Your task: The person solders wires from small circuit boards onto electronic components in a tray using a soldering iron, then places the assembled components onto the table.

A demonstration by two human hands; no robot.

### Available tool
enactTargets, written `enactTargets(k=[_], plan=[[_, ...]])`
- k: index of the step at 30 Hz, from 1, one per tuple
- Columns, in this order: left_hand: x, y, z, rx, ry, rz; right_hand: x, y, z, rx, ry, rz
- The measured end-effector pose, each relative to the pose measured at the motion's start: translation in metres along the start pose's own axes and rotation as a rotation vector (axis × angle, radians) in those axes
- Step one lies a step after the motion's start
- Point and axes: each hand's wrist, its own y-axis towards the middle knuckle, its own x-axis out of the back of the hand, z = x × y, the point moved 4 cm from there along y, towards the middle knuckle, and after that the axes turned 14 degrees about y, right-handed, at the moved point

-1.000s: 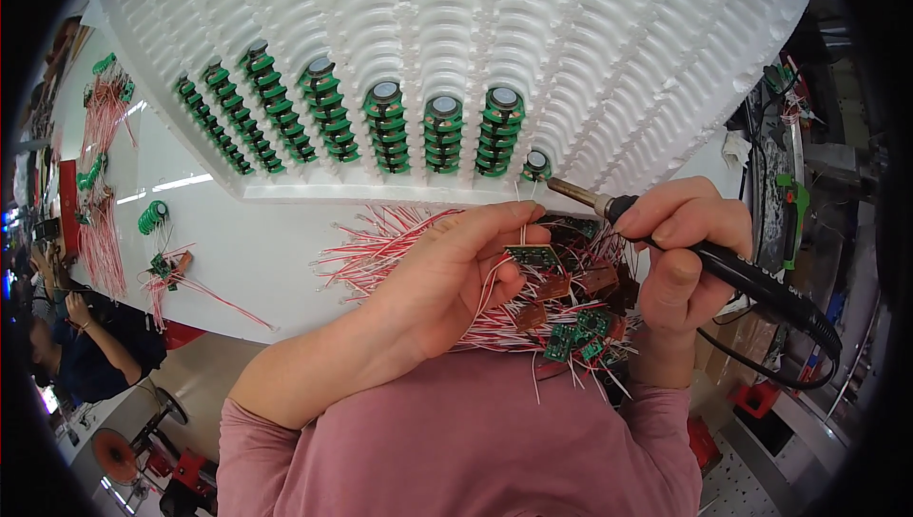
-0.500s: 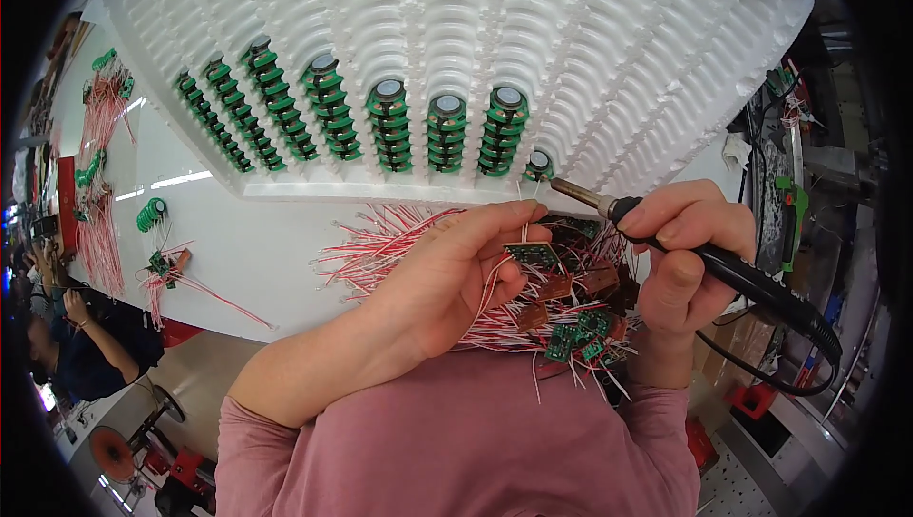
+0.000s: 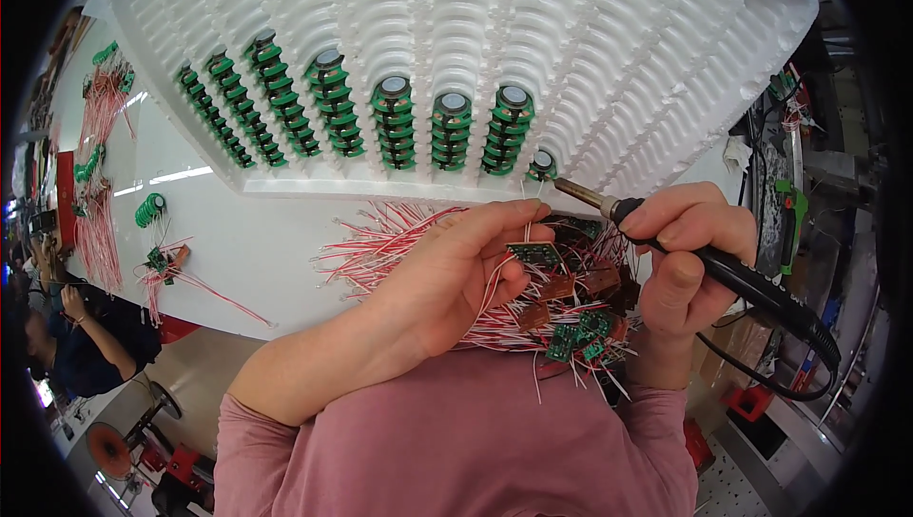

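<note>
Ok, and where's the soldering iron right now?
In the head view, the soldering iron is right of centre, gripped in the right hand, its metal tip pointing left, beside the rightmost round green part in the white foam tray.

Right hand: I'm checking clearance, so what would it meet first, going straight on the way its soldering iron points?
Likely the lone green disc in the white tray, in line with the iron; depth is unclear, so they may already touch.
</note>
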Motion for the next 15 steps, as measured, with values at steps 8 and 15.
enactTargets(k=[8,15], plan=[[0.0016,0.0003,0.0007,0.022,0.007,-0.017,-0.0019,-0.0001,-0.0001,0.005,-0.044,0.047],[0.0014,-0.0003,0.0003,0.019,0.004,-0.021,-0.0007,0.0008,0.0018,0.053,-0.038,0.036]])
